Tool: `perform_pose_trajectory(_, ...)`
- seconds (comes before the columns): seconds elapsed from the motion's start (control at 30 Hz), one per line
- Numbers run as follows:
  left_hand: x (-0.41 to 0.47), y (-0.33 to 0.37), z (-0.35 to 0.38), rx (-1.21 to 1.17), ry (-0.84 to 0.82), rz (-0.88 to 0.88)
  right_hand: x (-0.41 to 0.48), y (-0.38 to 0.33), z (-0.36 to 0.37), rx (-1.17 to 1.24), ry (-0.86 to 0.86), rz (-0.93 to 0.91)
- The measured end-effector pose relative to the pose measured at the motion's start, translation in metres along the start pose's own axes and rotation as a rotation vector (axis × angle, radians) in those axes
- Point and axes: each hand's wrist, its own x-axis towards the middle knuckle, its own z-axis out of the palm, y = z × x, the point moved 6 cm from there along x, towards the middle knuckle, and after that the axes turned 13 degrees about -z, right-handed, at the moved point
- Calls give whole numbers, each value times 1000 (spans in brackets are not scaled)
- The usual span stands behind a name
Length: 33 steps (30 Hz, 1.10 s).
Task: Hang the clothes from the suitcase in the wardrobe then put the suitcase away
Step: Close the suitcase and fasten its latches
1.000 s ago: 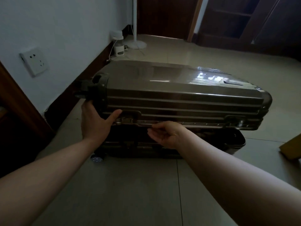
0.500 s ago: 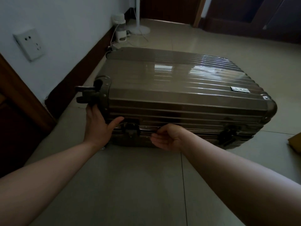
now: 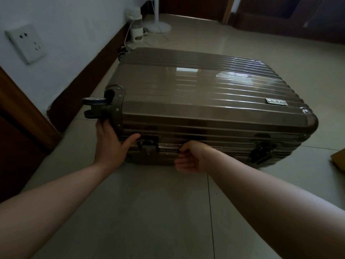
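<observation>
A ribbed bronze hard-shell suitcase (image 3: 205,94) lies flat on the tiled floor with its lid down on the base. My left hand (image 3: 110,144) clasps its near-left corner just under a wheel (image 3: 95,101), the thumb reaching along the front toward the left latch (image 3: 148,146). Further right, my right hand (image 3: 192,157) is curled against the middle of the front seam, fingertips on the metal frame. The right latch (image 3: 261,152) hangs unfastened. No clothes are visible.
The wall with a socket (image 3: 26,43) and dark skirting runs along the left. A small white device (image 3: 135,25) and a fan base (image 3: 158,27) stand behind the suitcase. Dark wooden furniture (image 3: 280,15) fills the back. A cardboard piece (image 3: 338,159) lies at the right edge.
The raised lid has come down onto the base, so the suitcase went from ajar to closed. Both hands followed it down along the front edge.
</observation>
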Motion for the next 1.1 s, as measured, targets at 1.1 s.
perform_pose_trajectory(1.1, -85, 212, 83, 542, -132, 645, -40, -29, -91, -73, 141, -221)
